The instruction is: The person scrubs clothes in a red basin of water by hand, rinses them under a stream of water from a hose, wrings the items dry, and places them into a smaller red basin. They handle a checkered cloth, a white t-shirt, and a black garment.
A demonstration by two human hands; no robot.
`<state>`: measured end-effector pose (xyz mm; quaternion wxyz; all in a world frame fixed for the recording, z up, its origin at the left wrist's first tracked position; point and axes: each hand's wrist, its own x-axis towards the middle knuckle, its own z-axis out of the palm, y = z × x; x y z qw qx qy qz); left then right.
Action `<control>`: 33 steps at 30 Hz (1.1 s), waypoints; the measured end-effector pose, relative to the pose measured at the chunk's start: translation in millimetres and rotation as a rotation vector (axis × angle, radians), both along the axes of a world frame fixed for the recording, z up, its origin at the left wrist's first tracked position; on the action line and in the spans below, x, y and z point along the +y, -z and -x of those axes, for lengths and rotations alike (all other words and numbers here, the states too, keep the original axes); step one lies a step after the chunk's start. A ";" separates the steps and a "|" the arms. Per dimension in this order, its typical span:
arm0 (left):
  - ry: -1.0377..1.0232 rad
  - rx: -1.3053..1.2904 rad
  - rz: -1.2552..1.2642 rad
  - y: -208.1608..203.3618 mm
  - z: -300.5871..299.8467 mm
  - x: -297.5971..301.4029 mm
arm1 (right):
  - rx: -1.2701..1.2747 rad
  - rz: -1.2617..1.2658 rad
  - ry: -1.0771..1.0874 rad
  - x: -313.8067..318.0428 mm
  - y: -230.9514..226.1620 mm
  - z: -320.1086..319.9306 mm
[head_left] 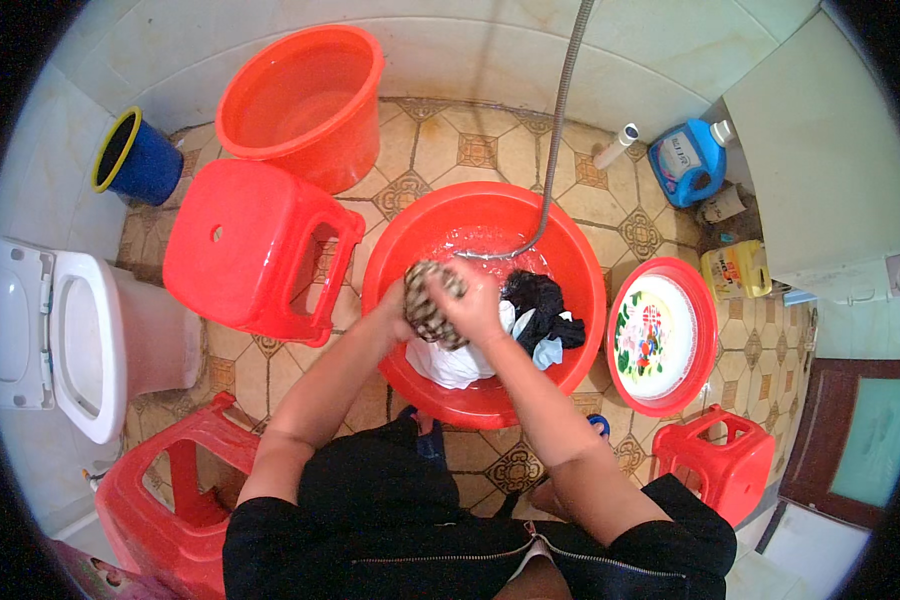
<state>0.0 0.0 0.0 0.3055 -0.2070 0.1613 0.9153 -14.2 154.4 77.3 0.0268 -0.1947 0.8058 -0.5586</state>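
I'm looking down on a tiled bathroom floor (440,140), patterned in tan and brown, with a red basin (587,270) in the middle. A grey hose (562,110) drops into that basin, and a tall red bucket (300,95) stands beyond it to the left.

The brown-and-cream checked cloth (428,312) is bunched up over the left part of the basin, above a white cloth (455,367). I have both hands closed on it: the left hand (396,306) grips its left side, the right hand (473,300) wraps its right side.

I'd expect it to be soft and limp, heavier than it looks if soaked, and slippery with suds; nothing about it seems fragile. I'd take a broad, full-palm grip at opposite sides of the bundle, since a fingertip pinch could let folds slide out.

The left fingers are mostly hidden behind the cloth, so I can't read their exact curl. The bundle's underside is out of sight too, and its crumpling keeps me from telling what garment it is. In the basin, right of the hands, a black garment (536,300) overlaps pale pieces whose outlines I can't separate.
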 end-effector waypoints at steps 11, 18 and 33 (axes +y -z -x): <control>0.178 0.879 2.250 -75.0 -18.3 3.2 | -0.228 -0.874 -0.103 63.2 60.2 45.7; 0.646 1.200 2.137 -17.8 -0.9 15.0 | -0.009 -1.068 -0.156 64.1 99.7 24.9; 0.698 1.149 2.287 1.3 6.8 32.7 | -0.010 -1.267 0.033 31.7 102.3 32.6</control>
